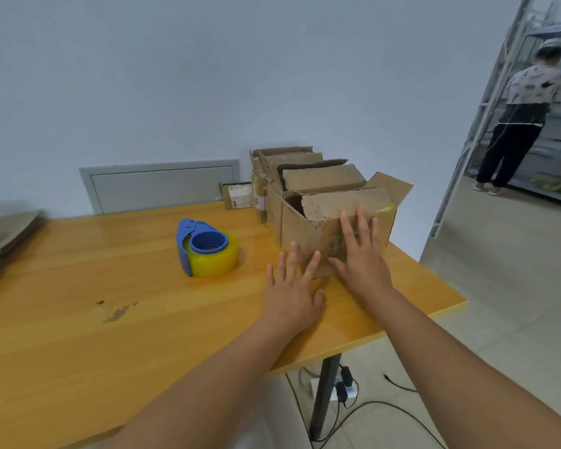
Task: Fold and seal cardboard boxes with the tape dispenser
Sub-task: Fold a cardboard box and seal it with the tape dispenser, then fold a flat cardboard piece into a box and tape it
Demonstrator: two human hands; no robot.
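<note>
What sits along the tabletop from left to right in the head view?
Flattened cardboard at the left edge → tape dispenser → left hand → right hand against the nearest open cardboard box.

No readable text. Front cardboard box has a dark printed mark, half under the right hand, too blurred to read. Small box at the table's back edge carries a white label, illegible.
</note>
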